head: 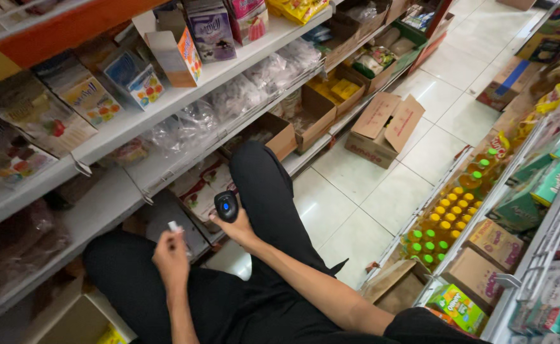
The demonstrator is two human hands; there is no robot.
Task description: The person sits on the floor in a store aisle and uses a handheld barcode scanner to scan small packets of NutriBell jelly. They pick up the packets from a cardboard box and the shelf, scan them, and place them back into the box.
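Left hand (pixel 171 258) pinching small white tag (pixel 174 226) between fingertips, raised over lap. Right hand (pixel 236 226) clamped on black handheld scanner (pixel 226 206), blue button up, just right of tag. Hands apart, tag and scanner near, not touching. Step in hand, by look: lining tag up for scan. Next move likely needs scanner window aimed at tag face, both held steady. Beyond: white shelf (pixel 133 121) with boxed goods, open cardboard carton (pixel 382 130) on tiled floor (pixel 356 204), yellow oil bottles (pixel 448 220) far right

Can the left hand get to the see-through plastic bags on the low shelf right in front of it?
Probably yes. The left hand, pinching a small white piece, is raised close to the clear plastic bags, with nothing between them.
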